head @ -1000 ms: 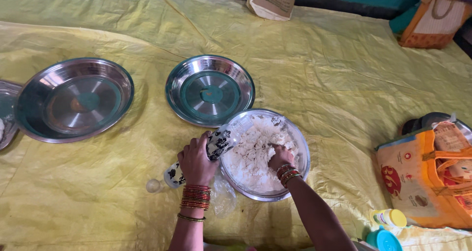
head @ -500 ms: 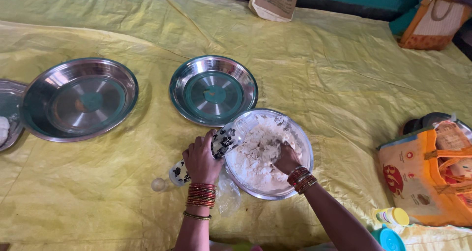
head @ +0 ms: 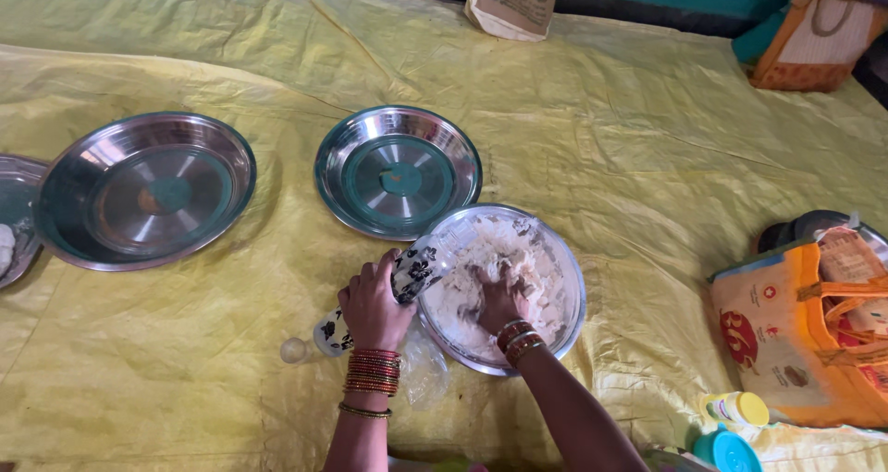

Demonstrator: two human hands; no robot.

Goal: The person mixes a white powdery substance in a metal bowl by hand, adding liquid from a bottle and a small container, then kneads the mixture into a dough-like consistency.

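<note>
A steel bowl (head: 566,267) holds white flour dough (head: 536,273) on a yellow sheet. My right hand (head: 499,298) is pressed into the dough with the fingers curled in it. My left hand (head: 373,307) grips a clear plastic bottle with a dark flower pattern (head: 421,267), tilted so its mouth is over the bowl's left rim. A small round cap (head: 293,350) lies on the sheet just left of the bottle's base. Red bangles sit on both wrists.
Two bare steel plates lie beyond the bowl: one close (head: 398,169), one at left (head: 146,189). A third plate (head: 13,215) shows at the left edge. An orange printed bag (head: 805,333) and small jars (head: 735,407) stand at right. More bags sit at the far edge.
The view has shifted slightly. My right hand has worked further into the dough toward the bowl's middle. My left hand keeps the bottle tilted at the rim.
</note>
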